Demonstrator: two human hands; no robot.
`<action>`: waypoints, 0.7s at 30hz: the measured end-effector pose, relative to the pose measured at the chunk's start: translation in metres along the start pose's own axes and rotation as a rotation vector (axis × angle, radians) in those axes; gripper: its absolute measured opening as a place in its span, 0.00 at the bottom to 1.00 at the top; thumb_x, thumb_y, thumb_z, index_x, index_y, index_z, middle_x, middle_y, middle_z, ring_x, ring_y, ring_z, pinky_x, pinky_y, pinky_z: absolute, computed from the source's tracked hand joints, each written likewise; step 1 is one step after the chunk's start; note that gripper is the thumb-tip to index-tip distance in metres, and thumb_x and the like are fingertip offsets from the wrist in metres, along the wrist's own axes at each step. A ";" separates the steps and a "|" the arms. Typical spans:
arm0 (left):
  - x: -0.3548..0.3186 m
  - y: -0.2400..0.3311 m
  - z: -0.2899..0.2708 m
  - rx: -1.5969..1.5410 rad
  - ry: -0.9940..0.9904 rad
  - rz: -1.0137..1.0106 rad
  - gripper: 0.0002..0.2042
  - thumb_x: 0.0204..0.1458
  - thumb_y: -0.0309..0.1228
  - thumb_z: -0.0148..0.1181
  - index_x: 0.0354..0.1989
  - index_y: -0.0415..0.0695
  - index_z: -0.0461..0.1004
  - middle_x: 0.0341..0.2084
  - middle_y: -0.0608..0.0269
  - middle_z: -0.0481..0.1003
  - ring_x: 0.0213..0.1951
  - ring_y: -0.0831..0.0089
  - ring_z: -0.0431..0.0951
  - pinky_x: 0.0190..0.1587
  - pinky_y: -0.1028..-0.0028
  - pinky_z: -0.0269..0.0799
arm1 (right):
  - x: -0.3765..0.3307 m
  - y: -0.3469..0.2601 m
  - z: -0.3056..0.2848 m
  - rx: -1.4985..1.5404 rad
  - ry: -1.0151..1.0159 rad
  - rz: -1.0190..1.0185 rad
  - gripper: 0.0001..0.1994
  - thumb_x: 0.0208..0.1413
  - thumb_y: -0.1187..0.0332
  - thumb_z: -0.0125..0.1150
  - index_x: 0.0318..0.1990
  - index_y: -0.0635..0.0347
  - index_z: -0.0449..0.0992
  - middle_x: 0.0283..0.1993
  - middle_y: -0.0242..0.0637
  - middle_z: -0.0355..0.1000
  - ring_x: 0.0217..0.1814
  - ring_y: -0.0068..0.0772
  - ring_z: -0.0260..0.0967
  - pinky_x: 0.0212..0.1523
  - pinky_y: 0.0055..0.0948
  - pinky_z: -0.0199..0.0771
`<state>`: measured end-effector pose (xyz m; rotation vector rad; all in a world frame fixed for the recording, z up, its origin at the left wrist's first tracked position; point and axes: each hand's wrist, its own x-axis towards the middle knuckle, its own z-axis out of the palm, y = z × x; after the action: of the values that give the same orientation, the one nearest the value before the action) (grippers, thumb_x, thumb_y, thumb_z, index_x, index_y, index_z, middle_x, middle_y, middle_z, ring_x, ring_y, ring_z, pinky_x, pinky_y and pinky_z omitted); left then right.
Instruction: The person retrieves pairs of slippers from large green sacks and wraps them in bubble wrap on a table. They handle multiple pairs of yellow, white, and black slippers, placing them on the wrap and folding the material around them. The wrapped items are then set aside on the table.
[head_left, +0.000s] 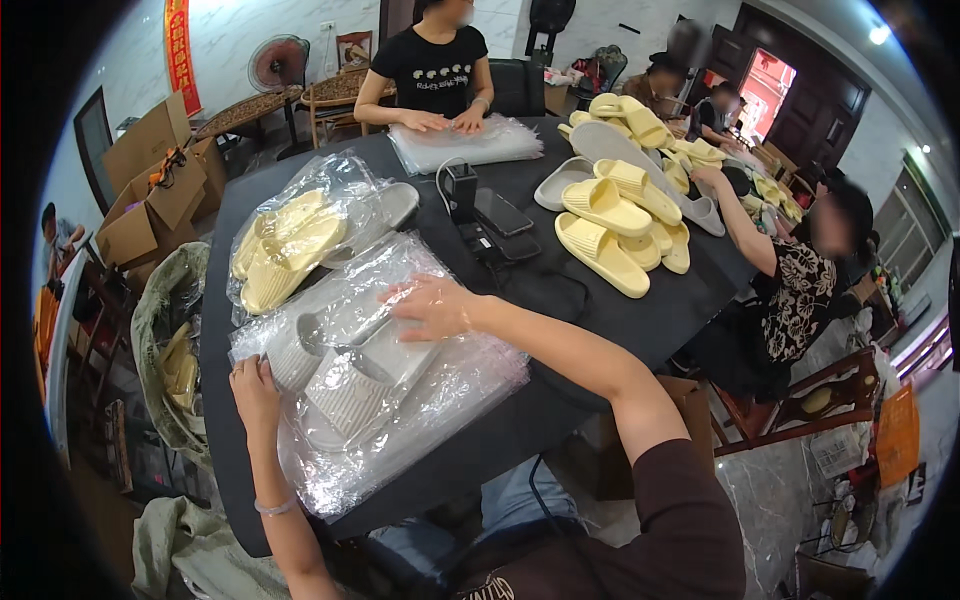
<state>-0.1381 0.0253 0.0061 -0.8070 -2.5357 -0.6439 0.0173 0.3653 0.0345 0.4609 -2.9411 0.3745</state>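
A pair of pale grey slippers (352, 392) lies inside a clear plastic bag (400, 262) in front of me, on top of a stack of clear bags (470, 395). The fingers of my left hand (257, 392) are closed on the bag's left edge, beside the slipper toes. My right hand (435, 308) rests on the bag over the heel end of the slippers, its fingers spread. Just beyond, yellow slippers (290, 250) sit in another clear bag, with a grey slipper (398, 205) partly tucked behind them.
A heap of yellow slippers (610, 210) and a few grey ones covers the table's right side. Phones (503, 212) and a black charger (460, 190) with cables stand mid-table. Opposite, a person (430, 70) presses on stacked bags (465, 145). Another person's arm (740, 215) reaches in from the right. A woven sack (170, 350) stands at left.
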 end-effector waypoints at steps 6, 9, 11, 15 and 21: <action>-0.001 0.001 0.019 -0.117 -0.041 -0.118 0.19 0.63 0.35 0.38 0.52 0.34 0.67 0.50 0.46 0.69 0.53 0.52 0.68 0.55 0.62 0.62 | 0.038 -0.047 -0.007 0.044 -0.091 -0.196 0.36 0.51 0.49 0.59 0.66 0.48 0.55 0.70 0.37 0.51 0.69 0.43 0.51 0.68 0.42 0.47; 0.003 -0.006 0.029 -0.222 -0.096 -0.111 0.21 0.64 0.37 0.35 0.56 0.35 0.65 0.53 0.45 0.67 0.56 0.52 0.66 0.58 0.63 0.60 | 0.057 -0.049 0.008 0.153 -0.093 -0.251 0.34 0.48 0.53 0.62 0.64 0.47 0.59 0.67 0.38 0.56 0.66 0.46 0.55 0.67 0.40 0.51; 0.004 -0.010 0.032 -0.205 -0.106 -0.094 0.21 0.64 0.38 0.35 0.58 0.36 0.63 0.54 0.45 0.67 0.57 0.52 0.65 0.59 0.63 0.59 | 0.066 -0.048 0.017 0.132 -0.105 -0.228 0.30 0.50 0.52 0.59 0.61 0.46 0.63 0.63 0.38 0.62 0.65 0.45 0.57 0.65 0.36 0.55; 0.003 -0.007 0.029 -0.191 -0.118 -0.125 0.22 0.64 0.37 0.35 0.61 0.37 0.59 0.56 0.45 0.66 0.57 0.52 0.65 0.59 0.62 0.58 | 0.073 -0.041 0.027 0.209 0.006 -0.311 0.25 0.48 0.52 0.59 0.54 0.48 0.71 0.56 0.38 0.69 0.60 0.44 0.61 0.60 0.39 0.59; 0.002 0.003 0.024 -0.236 -0.125 -0.165 0.22 0.64 0.36 0.36 0.62 0.38 0.57 0.57 0.44 0.65 0.57 0.50 0.64 0.59 0.61 0.57 | 0.082 -0.048 0.050 0.140 0.085 -0.168 0.20 0.46 0.53 0.59 0.45 0.50 0.77 0.53 0.33 0.72 0.57 0.39 0.64 0.58 0.40 0.60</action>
<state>-0.1432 0.0412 -0.0110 -0.7395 -2.6939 -0.9895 -0.0494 0.2843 0.0116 0.6865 -2.7796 0.5647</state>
